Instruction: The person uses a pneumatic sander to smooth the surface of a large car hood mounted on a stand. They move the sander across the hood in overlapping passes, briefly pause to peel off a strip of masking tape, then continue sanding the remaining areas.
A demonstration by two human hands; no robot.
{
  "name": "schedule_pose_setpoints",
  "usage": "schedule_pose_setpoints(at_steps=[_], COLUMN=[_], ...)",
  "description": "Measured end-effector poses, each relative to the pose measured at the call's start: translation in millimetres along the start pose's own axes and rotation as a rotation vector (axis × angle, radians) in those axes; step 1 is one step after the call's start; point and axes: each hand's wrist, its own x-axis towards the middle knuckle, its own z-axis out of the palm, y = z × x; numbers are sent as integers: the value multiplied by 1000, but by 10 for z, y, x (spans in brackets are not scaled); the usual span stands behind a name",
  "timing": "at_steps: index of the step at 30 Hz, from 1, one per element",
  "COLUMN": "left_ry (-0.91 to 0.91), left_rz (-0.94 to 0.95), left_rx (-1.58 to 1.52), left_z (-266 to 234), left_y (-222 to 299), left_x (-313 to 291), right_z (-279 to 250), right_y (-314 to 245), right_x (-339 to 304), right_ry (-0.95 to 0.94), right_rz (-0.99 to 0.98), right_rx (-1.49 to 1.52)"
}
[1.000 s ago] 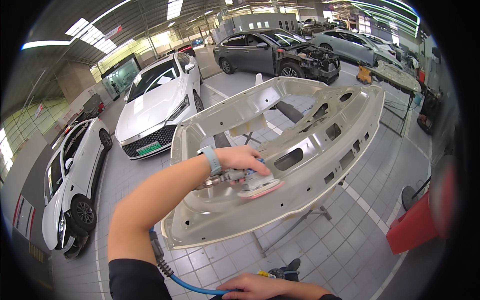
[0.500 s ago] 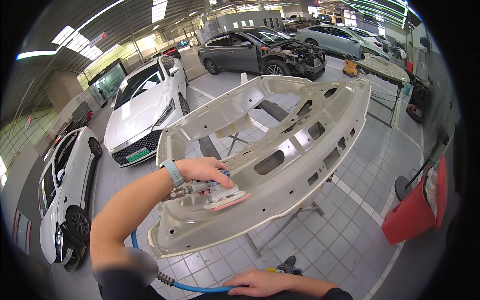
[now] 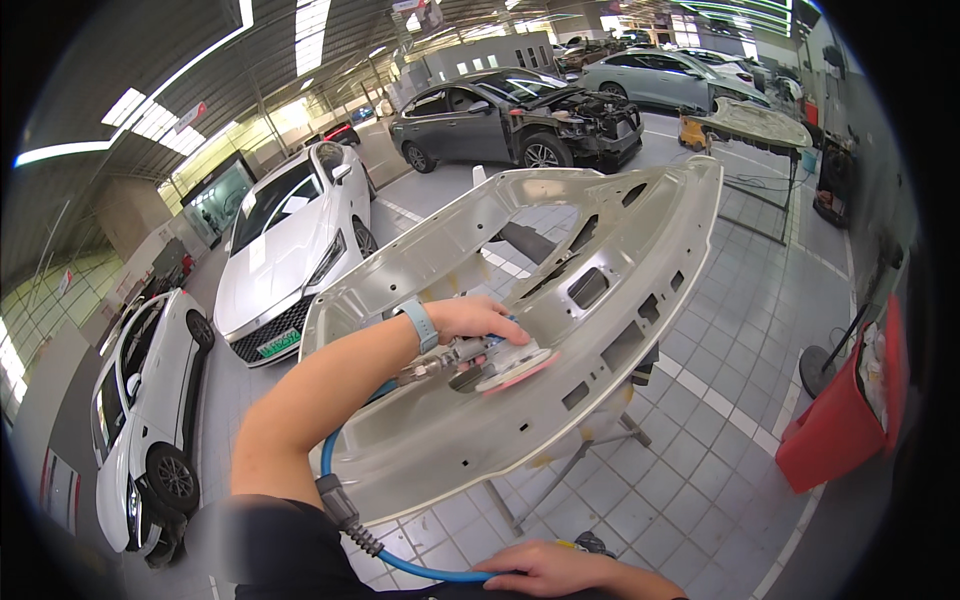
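Note:
My left hand (image 3: 472,322), with a light blue watch strap at its wrist, is wrapped over the top of a round air sander (image 3: 516,366). The sander's pinkish-edged disc sits tilted against a bare grey-beige car body panel (image 3: 430,455), beside one of its cutouts. This large panel has several openings and rests on a stand. From the sander a blue air hose (image 3: 425,572) loops under my left arm, through a dark coupling (image 3: 338,500), to my waist. There my right hand (image 3: 553,570) closes around the hose.
Metal stand legs (image 3: 590,452) show beneath the panel's near edge. A red bin (image 3: 838,425) stands at the right. White cars (image 3: 285,245) are parked on the left, and a dark grey car (image 3: 490,120) with its front stripped stands behind. Another panel (image 3: 755,122) lies on a far-right stand.
The sander in my left hand has moved right and farther along the panel, and more hose shows by my left arm. My right hand keeps hold of the hose. The view has shifted slightly.

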Motion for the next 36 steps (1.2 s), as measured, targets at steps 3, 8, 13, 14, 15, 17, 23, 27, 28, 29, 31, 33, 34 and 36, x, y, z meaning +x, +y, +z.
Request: schedule_pose_setpoints(at_steps=[3,8,13,14,15,17,23,27,28,29,31,33,34,36], left_ry=[26,17,-12,-23,-39,-40,-35,-11,-19,-26,-9,12,22,51], left_rz=[12,-10,-107,-123,-146,-190,-210,-88,-57,-42,11,37,45,60], left_rx=[2,71,65,49,36,11,-1,16,21,33,28,36,43,77], left_z=[24,34,-36,-47,-58,-86,-95,-36,-29,-17,9,40,54,73], left_y=[215,395,135,51,-38,-183,-321,-195,-132,-68,83,236,320,470], left_x=[293,451,68,-37,-147,-368,-628,-338,-233,-130,63,234,321,472], right_z=[-146,-259,-251,-244,-228,-213,-129,-55,-34,-20,-35,-108,-155,-276], right_y=[-9,-23,-10,-19,-36,-87,-260,-240,-231,-222,-218,-217,-218,-213], right_x=[-142,-252,-170,-136,-101,-25,65,64,55,41,-22,-109,-161,-292], right_ry=[59,96,72,69,55,33,45,56,85,114,145,151,168,204], right_rz=[-11,-1,-72,-88,-93,-104,-15,9,2,-5,2,23,34,53], right_rx=[-11,17,24,33,33,15,-26,-9,-18,-26,-34,-33,-57,-105])
